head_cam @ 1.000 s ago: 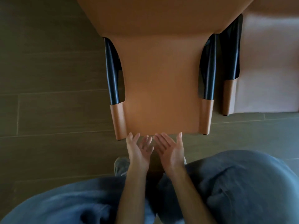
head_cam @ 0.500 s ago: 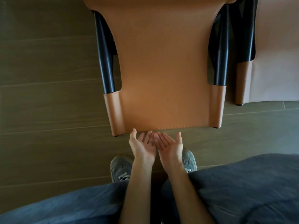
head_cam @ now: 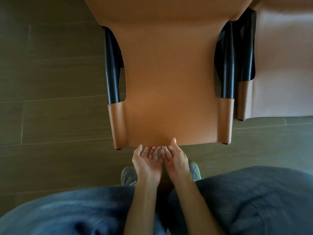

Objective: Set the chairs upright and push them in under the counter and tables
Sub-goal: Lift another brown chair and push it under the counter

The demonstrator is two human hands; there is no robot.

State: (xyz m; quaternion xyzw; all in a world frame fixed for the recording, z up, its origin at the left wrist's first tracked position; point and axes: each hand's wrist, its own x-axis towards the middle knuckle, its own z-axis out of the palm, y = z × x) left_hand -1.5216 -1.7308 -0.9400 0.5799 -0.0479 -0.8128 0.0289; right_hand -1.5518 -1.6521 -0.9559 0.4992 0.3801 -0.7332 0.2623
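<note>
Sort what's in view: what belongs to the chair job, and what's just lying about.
Job: tan chair; paler chair beside it; left hand and right hand, palms up at the tan chair's near edge.
Just there: wood floor; grey shoes; blue jeans.

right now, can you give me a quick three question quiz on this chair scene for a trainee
1. True or false: the left hand and right hand are both palm up at the near edge of the tan chair.
2. Multiple choice: the paler chair lies A) to the right of the tan chair, B) to its left, C) stacked on top of it.
3. Fill in: the tan chair's bare frame tubes are ____ in colour.

Key: 1 true; 2 A; 3 black.
</note>
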